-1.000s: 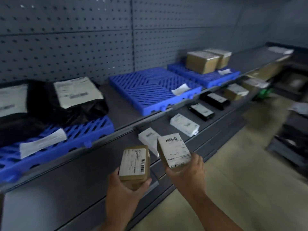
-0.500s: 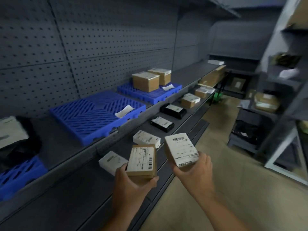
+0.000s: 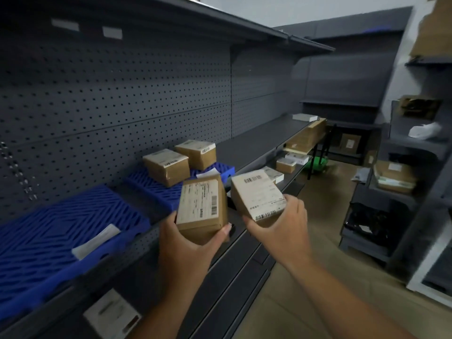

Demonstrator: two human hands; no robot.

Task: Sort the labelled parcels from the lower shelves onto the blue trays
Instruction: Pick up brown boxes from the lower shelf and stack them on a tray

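Observation:
My left hand [image 3: 188, 243] grips a small brown labelled box [image 3: 200, 206] from below, label facing me. My right hand [image 3: 281, 226] holds a second brown box [image 3: 256, 195] with a white barcode label, tilted. Both boxes hover in front of the shelf edge. Just behind them lies a blue tray [image 3: 156, 185] carrying two brown labelled boxes [image 3: 167, 166] [image 3: 197, 152]. A larger blue tray [image 3: 49, 236] with only a white paper slip [image 3: 95, 241] sits to the left on the same shelf.
Lower shelf [image 3: 244, 241] holds a white parcel [image 3: 112, 314] near the bottom and more parcels [image 3: 285, 165] further right. A flat cardboard piece [image 3: 305, 138] leans at the shelf's far end. Grey racks [image 3: 411, 192] with packages stand on the right across the beige floor.
The view has swung right and upward along the shelf. Both hands with their boxes have come closer to the tray with two brown boxes. The black bags at the left are out of view.

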